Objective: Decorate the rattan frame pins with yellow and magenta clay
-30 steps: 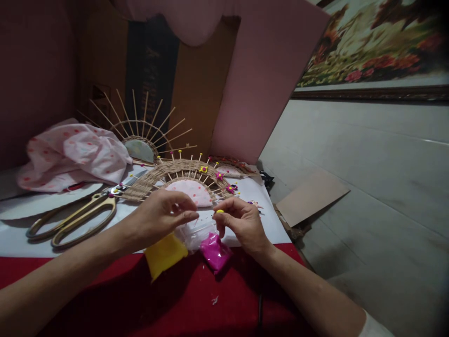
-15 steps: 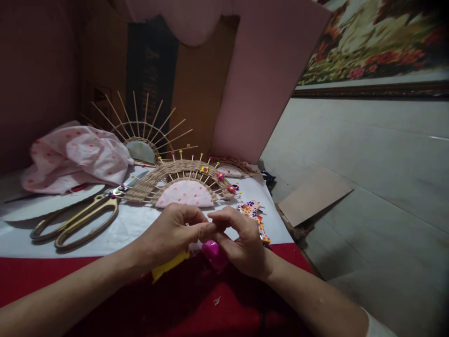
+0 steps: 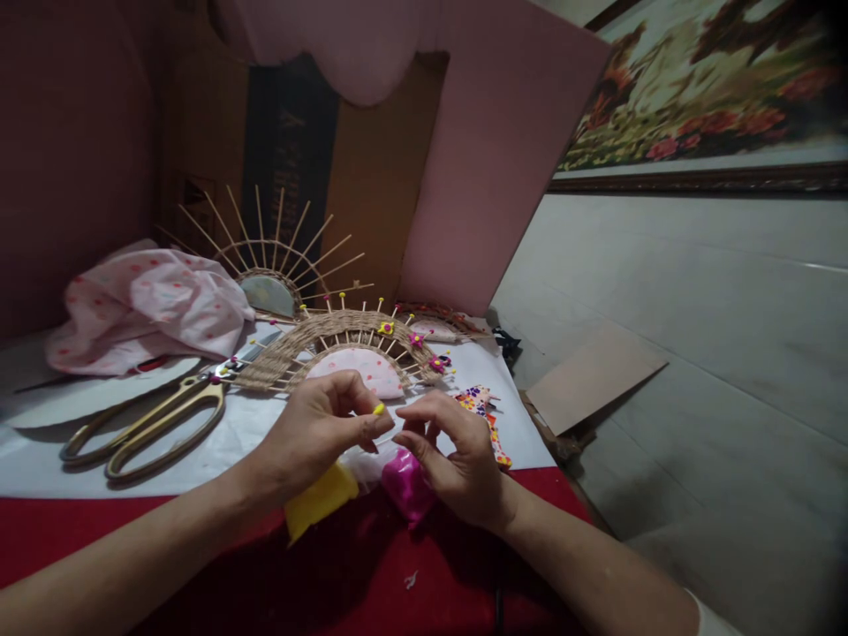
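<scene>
My left hand (image 3: 335, 415) pinches a tiny yellow piece of clay (image 3: 379, 409) between thumb and forefinger. Facing it, my right hand (image 3: 457, 446) has curled fingers, with a small gap between thumb and forefinger and nothing visible there. Below the hands lie a yellow clay packet (image 3: 321, 499) and a magenta clay packet (image 3: 405, 486) in clear wrap. Just beyond is a woven half-round fan piece (image 3: 284, 349) with a dotted pink centre, sticks tipped with coloured balls, and several small clay flowers (image 3: 416, 339).
Large gold-handled scissors (image 3: 165, 420) lie at left beside crumpled dotted cloth (image 3: 155, 305). Behind stands a bare stick frame (image 3: 268, 256) against a pink and brown cardboard box (image 3: 477, 159). Patterned scraps (image 3: 500, 446) are at right on white paper over red cloth (image 3: 424, 601).
My hands have drawn slightly apart, and the yellow piece now shows at my left fingertips. The view has tilted up a little.
</scene>
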### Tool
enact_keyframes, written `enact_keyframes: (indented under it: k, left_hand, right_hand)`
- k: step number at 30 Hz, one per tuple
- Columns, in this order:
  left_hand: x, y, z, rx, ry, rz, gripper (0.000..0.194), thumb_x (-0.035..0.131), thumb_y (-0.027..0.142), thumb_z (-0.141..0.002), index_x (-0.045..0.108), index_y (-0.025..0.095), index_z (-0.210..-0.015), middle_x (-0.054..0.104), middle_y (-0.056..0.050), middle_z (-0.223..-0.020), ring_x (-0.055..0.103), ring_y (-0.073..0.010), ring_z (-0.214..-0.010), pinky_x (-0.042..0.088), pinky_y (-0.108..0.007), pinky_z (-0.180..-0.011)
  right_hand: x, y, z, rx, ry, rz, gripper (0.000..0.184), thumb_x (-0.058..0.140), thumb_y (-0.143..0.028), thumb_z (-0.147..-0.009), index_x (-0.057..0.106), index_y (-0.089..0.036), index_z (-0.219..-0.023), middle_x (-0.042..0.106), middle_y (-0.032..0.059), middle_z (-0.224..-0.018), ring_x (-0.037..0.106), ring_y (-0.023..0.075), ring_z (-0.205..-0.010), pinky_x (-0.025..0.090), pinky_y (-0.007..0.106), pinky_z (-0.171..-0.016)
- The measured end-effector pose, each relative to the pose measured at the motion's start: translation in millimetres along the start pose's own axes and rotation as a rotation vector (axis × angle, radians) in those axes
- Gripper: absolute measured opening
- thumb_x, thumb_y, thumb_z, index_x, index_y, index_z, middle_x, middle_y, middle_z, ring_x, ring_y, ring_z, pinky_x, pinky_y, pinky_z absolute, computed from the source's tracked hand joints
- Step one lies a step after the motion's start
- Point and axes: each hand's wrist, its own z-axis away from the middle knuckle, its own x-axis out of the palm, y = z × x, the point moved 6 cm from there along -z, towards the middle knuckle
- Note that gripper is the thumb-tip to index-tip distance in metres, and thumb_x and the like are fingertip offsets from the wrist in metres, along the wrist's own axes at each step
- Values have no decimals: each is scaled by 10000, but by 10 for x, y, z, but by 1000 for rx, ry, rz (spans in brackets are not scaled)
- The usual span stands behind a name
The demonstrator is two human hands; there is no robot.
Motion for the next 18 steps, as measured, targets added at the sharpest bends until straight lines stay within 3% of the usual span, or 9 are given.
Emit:
enact_keyframes:
  k: [5, 7, 9, 12, 15, 18]
  left_hand:
    - [-56, 89, -25, 84, 36, -17, 219, 700, 269, -672, 577, 158, -815, 599, 31, -606, 548, -104, -514, 461, -218, -493]
    - [-62, 103, -27, 91, 41, -128, 158, 637, 303, -734, 612, 148, -742, 579, 27, -579, 501, -85, -496, 415, -195, -476]
    - [-71, 87, -28, 56, 48, -227, 262, 596, 351, -764, 588, 147, -600, 518, 36, -502, 432, -69, -445, 346, -182, -425]
    - [-87, 47, -30, 5, 48, -254, 377, 541, 450, -791, 585, 153, -563, 436, 52, -405, 350, -61, -373, 261, -182, -363]
    - [-93, 32, -35, 30, 48, -181, 325, 577, 445, -768, 652, 150, -652, 530, 30, -453, 418, -75, -396, 329, -189, -387]
    - [-103, 23, -39, 46, 78, -87, 204, 704, 300, -656, 706, 160, -804, 676, -10, -653, 547, -105, -544, 445, -210, -517]
  right_hand:
    - [11, -27, 9, -40, -16, 8, 113, 570, -133, -839, 620, -178, -930, 615, 53, -801, 562, 137, -677, 459, 266, -574]
    - [18, -35, 12, -55, -27, 2, 128, 559, -120, -839, 621, -182, -932, 613, 54, -812, 566, 138, -694, 467, 268, -590]
    - [25, -40, 12, -60, -39, 1, 130, 551, -120, -841, 621, -184, -930, 609, 52, -806, 567, 137, -696, 473, 272, -602]
    - [28, -47, 7, -63, -45, 2, 107, 547, -139, -851, 623, -182, -913, 607, 50, -787, 565, 136, -683, 474, 273, -601]
    - [26, -55, -1, -68, -46, 7, 107, 540, -148, -857, 624, -185, -911, 605, 49, -778, 563, 138, -675, 473, 276, -590]
    - [28, -55, -3, -71, -46, 3, 112, 536, -146, -858, 622, -186, -918, 606, 51, -786, 559, 137, -672, 474, 280, -590]
